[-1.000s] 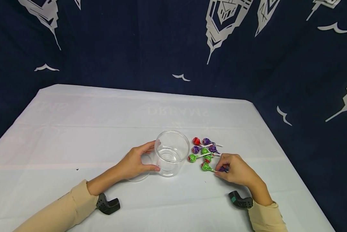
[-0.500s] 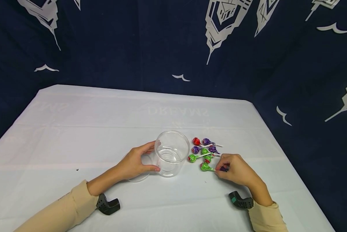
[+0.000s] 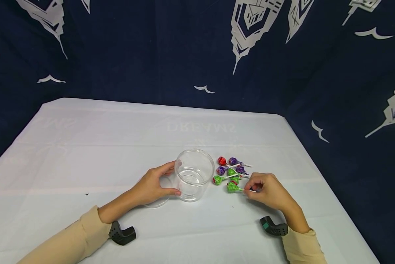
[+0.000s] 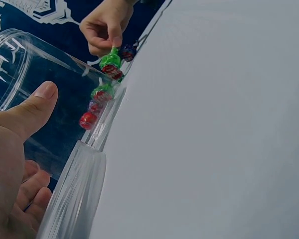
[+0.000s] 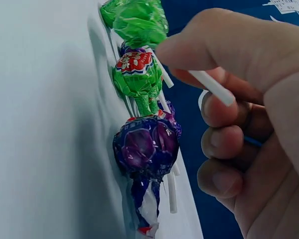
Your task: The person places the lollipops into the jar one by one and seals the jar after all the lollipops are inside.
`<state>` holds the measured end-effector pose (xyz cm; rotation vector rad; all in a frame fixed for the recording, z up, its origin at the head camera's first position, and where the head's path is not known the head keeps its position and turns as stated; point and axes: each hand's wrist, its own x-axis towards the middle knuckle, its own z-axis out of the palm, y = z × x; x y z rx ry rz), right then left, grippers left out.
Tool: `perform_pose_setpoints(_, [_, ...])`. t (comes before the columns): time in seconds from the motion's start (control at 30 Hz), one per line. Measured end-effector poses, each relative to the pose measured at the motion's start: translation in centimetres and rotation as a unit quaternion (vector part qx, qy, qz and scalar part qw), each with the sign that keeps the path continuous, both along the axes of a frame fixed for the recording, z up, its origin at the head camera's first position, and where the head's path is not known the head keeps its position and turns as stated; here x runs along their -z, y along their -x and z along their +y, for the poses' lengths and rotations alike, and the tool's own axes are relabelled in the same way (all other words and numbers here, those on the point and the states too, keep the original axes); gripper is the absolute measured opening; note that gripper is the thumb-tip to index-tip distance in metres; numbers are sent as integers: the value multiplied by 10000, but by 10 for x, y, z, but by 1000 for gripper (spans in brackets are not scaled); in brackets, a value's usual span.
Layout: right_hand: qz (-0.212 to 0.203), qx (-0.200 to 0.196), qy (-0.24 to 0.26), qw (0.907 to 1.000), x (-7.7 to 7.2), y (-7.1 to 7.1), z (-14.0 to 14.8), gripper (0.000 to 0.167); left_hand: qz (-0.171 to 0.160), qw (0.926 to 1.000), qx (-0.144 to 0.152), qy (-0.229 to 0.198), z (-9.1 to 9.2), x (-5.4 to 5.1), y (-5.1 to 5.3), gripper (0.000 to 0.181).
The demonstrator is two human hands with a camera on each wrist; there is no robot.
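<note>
At left the left hand (image 4: 9,157) holds a clear jar (image 4: 65,92), just beside a clear lid (image 4: 78,184) at lower left, and at top the right hand (image 4: 105,26) pinches a green-wrapped lollipop (image 4: 110,62).

Left hand (image 3: 155,186) curved wide, right hand (image 3: 266,189) pinched

Green-wrapped lollipop (image 3: 232,187), head towards the clear upright jar (image 3: 195,192), white stick (image 5: 214,88) in the right grip (image 3: 266,190).
</note>
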<state>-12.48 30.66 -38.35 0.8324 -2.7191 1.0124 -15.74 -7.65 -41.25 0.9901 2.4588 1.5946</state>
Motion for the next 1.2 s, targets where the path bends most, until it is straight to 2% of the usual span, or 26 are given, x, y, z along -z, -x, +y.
perform_pose_setpoints(0.33, [323, 179, 174, 9992, 0, 1, -2, 29, 62, 10000, -41, 15, -1, 0, -1, 89])
perform_pose_setpoints(0.6, [559, 350, 468, 9967, -10, -2, -9, 31, 78, 10000, -21, -9, -1, 0, 0, 89])
perform_pose_setpoints(0.77, [976, 86, 1078, 9893, -15, -1, -12, 32, 84, 10000, -33, -17, 0, 1, 0, 88])
perform_pose_setpoints(0.87, [1074, -146, 1482, 9830, -18, 0, -13, 35, 58, 10000, -39, -5, -1, 1, 0, 89])
perform_pose_setpoints(1.2, [767, -662, 2083, 9728, -31, 5, -23, 31, 70, 10000, -26, 46, -1, 0, -1, 88])
